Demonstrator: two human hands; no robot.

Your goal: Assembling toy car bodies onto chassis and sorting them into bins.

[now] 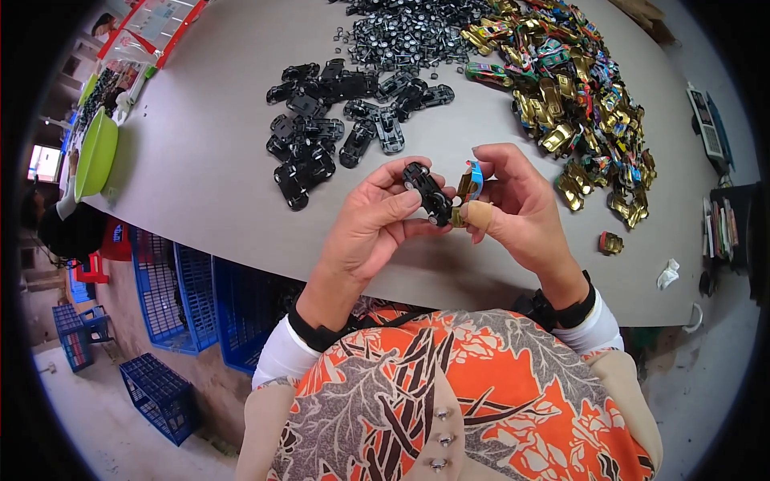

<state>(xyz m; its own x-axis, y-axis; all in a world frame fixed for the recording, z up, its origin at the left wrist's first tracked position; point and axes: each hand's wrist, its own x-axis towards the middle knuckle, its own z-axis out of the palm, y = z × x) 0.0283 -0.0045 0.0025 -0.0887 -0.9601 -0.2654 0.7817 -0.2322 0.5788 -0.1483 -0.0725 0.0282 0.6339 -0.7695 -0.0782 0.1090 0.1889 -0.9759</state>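
My left hand (370, 210) grips a black toy car chassis (427, 193) with wheels on it, the thumb pressed along its side. Right beside it, my right hand (513, 200) pinches a toy car body shell (471, 183), blue and gold, between thumb and fingers; a tan bandage wraps the thumb. The two parts are close together, and I cannot tell whether they touch. Beyond my hands lies a group of black car chassis (306, 102). A heap of gold and coloured car shells (553, 88) spreads over the far right of the table.
Small wheel-and-axle pieces (401, 36) are heaped at the far middle of the grey table (200, 120). One lone car shell (610, 243) and a crumpled white tissue (667, 274) lie at right. A green basin (98, 155) is at left, with blue crates (178, 289) below the table edge.
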